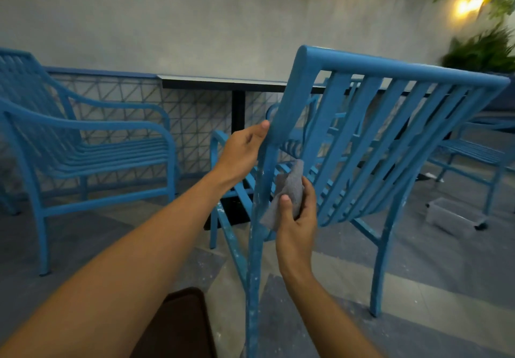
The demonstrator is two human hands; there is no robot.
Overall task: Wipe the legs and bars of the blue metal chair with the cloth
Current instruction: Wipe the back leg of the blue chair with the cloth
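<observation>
We grip the near left upright of the tilted blue metal chair (390, 123) with our left hand (242, 151), fingers curled round it. Our right hand (296, 218) pinches the grey cloth (287, 193) just right of that upright, thumb clamped on it.

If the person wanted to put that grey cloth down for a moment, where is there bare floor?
Bare floor lies right of the tilted blue metal chair, short of the clear plastic box. Left, floor opens before the blue bench. Around the black table base it is crowded.
</observation>
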